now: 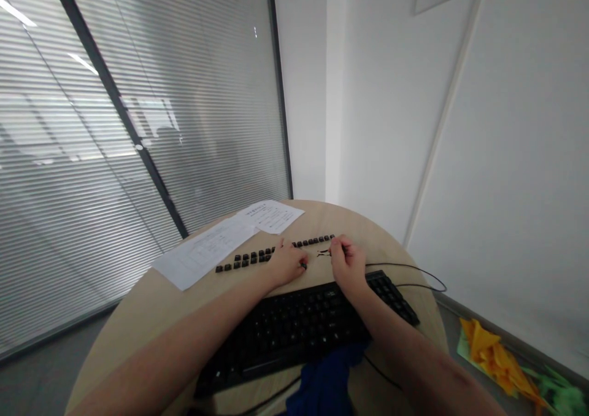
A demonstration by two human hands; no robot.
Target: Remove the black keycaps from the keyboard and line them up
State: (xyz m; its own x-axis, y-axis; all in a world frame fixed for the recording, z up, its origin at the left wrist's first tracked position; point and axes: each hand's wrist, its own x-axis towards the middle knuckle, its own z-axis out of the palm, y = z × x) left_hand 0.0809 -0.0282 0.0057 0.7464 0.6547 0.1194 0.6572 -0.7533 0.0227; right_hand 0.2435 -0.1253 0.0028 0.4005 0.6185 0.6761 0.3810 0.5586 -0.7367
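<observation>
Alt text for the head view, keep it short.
Two bare hands work just beyond a black keyboard on a round wooden table: the right hand pinches a small dark object, the left hand rests beside it by a row of loose black keycaps. Printed sheets lie to the left.

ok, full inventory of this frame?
table: 1, beige, under everything
keyboard: 1, black, near edge
keycaps: many, black, row beyond keyboard
papers: 2, white, table's far left
cable: 1, black, right of keyboard
cloth: 1, blue, near edge, over keyboard
tool: 1, thin, dark, between hands
scraps: pile, yellow and green, floor right
blinds: 1 wall, grey, left
left hand: 1, at keycap row
right hand: 1, holding tool
</observation>
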